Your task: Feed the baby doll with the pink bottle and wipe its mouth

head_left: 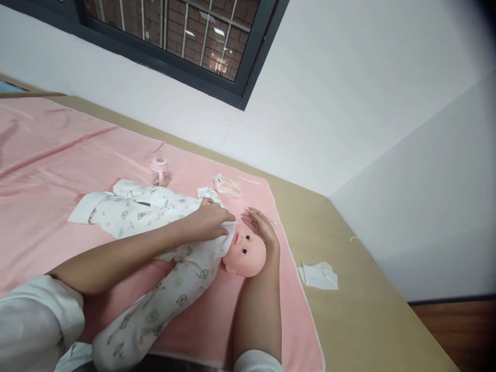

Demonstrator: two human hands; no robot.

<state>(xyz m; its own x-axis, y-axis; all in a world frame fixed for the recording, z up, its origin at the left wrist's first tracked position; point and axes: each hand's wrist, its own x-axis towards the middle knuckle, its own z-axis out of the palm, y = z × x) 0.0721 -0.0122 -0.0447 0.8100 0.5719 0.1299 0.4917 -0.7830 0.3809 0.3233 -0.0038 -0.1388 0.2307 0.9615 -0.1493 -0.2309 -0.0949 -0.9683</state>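
A baby doll [248,258] lies on its back in a white patterned sleepsuit [178,289], its bald head toward the right. My left hand [211,219] is closed at the doll's neck, pinching a thin white tissue or cloth [228,230] just below the mouth. Cupped beside the far side of the head is my right hand [259,225], its fingers stretched out and holding nothing. The right forearm passes close along the crown of the head. Part of the doll's chest is hidden behind my left forearm.
A pink mat [39,150] covers much of the wooden table [310,206]. On the mat stand a pink-lidded baby bottle [160,172] and a small clear packet [227,185]. A crumpled white tissue [320,275] lies at the right. A wall and window [174,36] are behind.
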